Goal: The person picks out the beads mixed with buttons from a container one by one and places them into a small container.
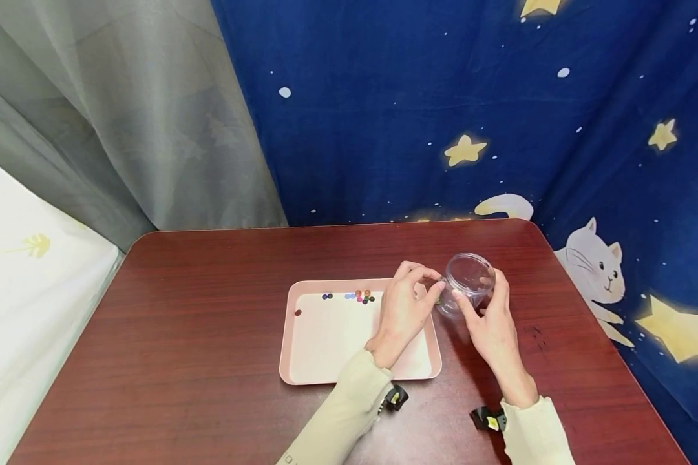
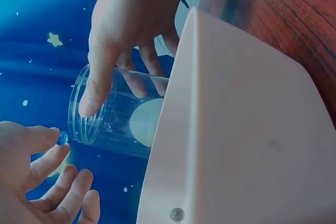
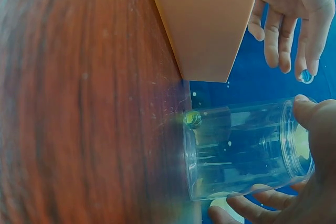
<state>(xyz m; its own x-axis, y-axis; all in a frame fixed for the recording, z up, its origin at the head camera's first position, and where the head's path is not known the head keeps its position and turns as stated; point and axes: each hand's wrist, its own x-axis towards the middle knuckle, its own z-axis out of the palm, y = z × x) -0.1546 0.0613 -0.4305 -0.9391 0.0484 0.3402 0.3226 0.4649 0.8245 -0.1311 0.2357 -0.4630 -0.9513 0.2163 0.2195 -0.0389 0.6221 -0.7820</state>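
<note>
My left hand (image 1: 400,311) pinches a clear blue glass marble (image 2: 63,138) between thumb and forefinger, just beside the mouth of a clear plastic jar (image 3: 241,150). The jar's lid is off. My right hand (image 1: 491,329) grips the jar near its rim, thumb on one side and fingers on the other. A yellow-green marble (image 3: 192,119) lies at the bottom of the jar. Left of the jar, a pink tray (image 1: 326,379) holds several coloured marbles (image 1: 366,298) along its far side. My left hand and forearm hide part of the tray.
Under everything is a dark red wooden table (image 1: 198,323). A single dark red marble (image 1: 298,312) sits near the tray's left wall. Behind the table hang a blue star-patterned curtain (image 1: 372,129) and a grey curtain (image 1: 174,116).
</note>
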